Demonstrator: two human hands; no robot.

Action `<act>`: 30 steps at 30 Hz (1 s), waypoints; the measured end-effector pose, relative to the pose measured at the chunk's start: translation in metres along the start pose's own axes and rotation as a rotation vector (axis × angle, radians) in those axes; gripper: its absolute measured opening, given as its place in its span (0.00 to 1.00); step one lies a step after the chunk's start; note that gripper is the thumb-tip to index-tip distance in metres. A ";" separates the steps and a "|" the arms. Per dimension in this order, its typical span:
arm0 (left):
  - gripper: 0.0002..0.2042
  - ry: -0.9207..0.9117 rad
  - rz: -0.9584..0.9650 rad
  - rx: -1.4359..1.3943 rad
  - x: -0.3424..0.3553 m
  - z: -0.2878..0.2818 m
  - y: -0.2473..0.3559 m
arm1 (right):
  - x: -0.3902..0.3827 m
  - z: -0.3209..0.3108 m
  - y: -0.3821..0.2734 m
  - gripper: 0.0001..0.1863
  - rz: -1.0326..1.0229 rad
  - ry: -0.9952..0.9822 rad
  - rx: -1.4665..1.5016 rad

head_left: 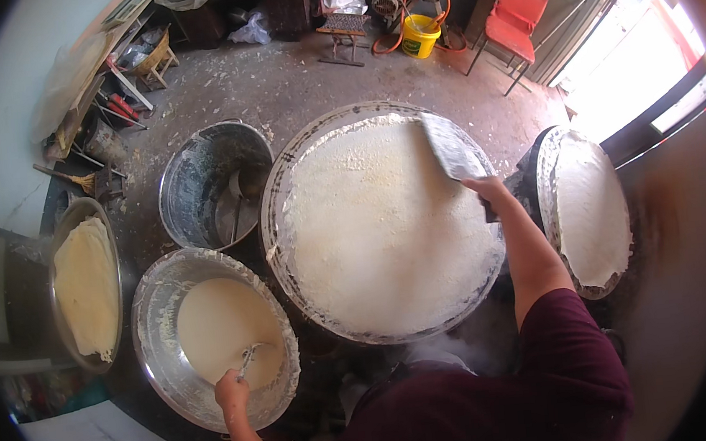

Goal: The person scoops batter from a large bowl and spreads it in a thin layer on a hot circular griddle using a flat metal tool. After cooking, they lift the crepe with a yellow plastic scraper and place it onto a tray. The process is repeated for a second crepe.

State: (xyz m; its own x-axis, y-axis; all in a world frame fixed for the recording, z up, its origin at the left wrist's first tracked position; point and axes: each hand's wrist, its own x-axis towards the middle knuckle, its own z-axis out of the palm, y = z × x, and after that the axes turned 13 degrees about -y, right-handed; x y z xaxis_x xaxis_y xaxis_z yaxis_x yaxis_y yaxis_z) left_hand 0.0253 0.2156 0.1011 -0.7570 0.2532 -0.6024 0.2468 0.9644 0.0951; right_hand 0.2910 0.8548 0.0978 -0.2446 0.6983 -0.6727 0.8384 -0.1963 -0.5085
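Note:
My left hand (232, 392) is closed round the handle of a small metal ladle (250, 360). The ladle's lower end dips into pale batter (223, 324) in a wide metal basin (155, 309), whose walls are smeared with dried batter. Stretched out to the right, my right hand (491, 194) grips a broad flat scraper (447, 147). Its blade lies over the far right part of a large round griddle (273, 219). A thin, pale layer of batter (370, 227) covers most of the griddle, rough and crumbly toward the far edge.
Behind the basin stands a deep metal pot (173, 194) with a long-handled tool inside. A second griddle (544, 178) bearing a pale sheet is at right; a bowl of pale dough (86, 286) is at far left. Farther off are a red chair (517, 13) and a yellow bucket (419, 38).

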 end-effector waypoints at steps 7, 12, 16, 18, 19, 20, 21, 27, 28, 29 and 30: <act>0.07 0.019 0.036 0.071 0.009 0.003 0.001 | 0.005 0.086 -0.114 0.27 -0.461 -0.281 -0.455; 0.08 0.026 0.040 0.015 0.010 0.004 0.003 | -0.003 0.046 -0.121 0.29 -0.234 0.076 -0.675; 0.08 0.022 0.064 0.016 0.011 0.005 0.000 | -0.005 -0.007 -0.064 0.32 -0.204 0.039 -0.492; 0.08 0.024 0.072 0.008 0.013 0.003 -0.001 | -0.004 -0.025 -0.038 0.33 -0.139 0.002 -0.401; 0.08 0.016 0.081 0.018 0.014 0.002 -0.001 | -0.002 -0.032 -0.024 0.33 -0.102 -0.013 -0.370; 0.08 0.009 0.082 0.027 0.015 0.001 -0.001 | 0.000 -0.037 -0.012 0.35 -0.119 0.017 -0.374; 0.08 0.005 0.081 0.035 0.015 0.001 -0.001 | 0.001 -0.043 0.003 0.35 -0.107 0.035 -0.338; 0.08 0.047 0.110 0.061 0.008 0.002 0.001 | 0.009 -0.085 0.056 0.31 0.128 0.275 -0.520; 0.08 0.037 0.089 0.055 0.007 0.003 0.001 | 0.010 -0.091 0.054 0.31 0.162 0.281 -0.495; 0.08 0.028 0.065 0.050 0.006 0.005 0.002 | 0.012 -0.093 0.047 0.32 0.208 0.298 -0.479; 0.08 0.027 0.033 0.049 0.004 0.006 0.002 | 0.014 -0.092 0.036 0.31 0.181 0.312 -0.507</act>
State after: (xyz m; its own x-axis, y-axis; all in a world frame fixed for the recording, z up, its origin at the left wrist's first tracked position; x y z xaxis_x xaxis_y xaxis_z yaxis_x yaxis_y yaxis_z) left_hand 0.0263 0.2182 0.0945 -0.7637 0.2872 -0.5782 0.3006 0.9508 0.0752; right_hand 0.3624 0.9208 0.1190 0.0124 0.8679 -0.4967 0.9990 -0.0322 -0.0313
